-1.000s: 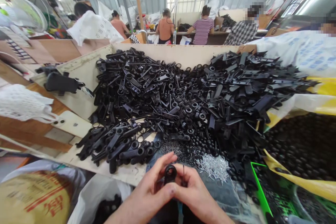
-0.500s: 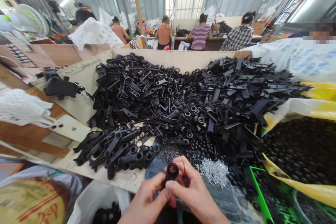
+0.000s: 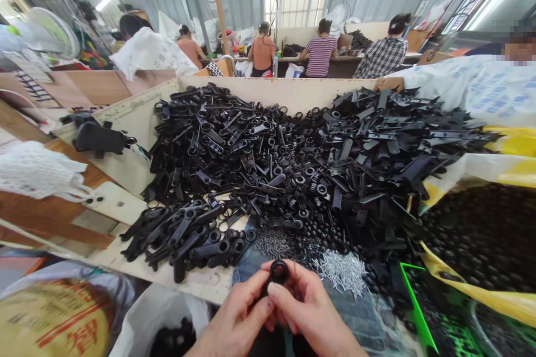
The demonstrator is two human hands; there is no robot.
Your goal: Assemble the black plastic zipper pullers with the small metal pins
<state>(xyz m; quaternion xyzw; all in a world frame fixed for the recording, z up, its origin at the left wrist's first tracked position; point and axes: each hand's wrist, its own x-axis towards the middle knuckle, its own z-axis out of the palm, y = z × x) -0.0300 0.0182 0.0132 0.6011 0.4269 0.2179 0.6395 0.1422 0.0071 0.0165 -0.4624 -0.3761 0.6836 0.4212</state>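
My left hand (image 3: 237, 318) and my right hand (image 3: 312, 315) meet at the bottom middle, fingers pinched together around one small black plastic part with a ring end (image 3: 278, 273). The ring sticks up between my thumbs. Just beyond my hands lie a patch of small silver pins (image 3: 341, 270) and darker screws (image 3: 274, 242). A huge pile of black plastic parts (image 3: 293, 167) fills the wooden bin (image 3: 138, 117) in front of me.
A bag of small black round pieces (image 3: 481, 234) sits at right in yellow plastic, with a green crate edge (image 3: 412, 301) below. A white phone (image 3: 115, 198) and black tool (image 3: 98, 136) lie at left. A co-worker's white sleeve (image 3: 469, 86) reaches in; several people work behind.
My hands shifted slightly right and turned the black part, its ring now facing up between the thumbs. The view tilted a little; the pile is unchanged.
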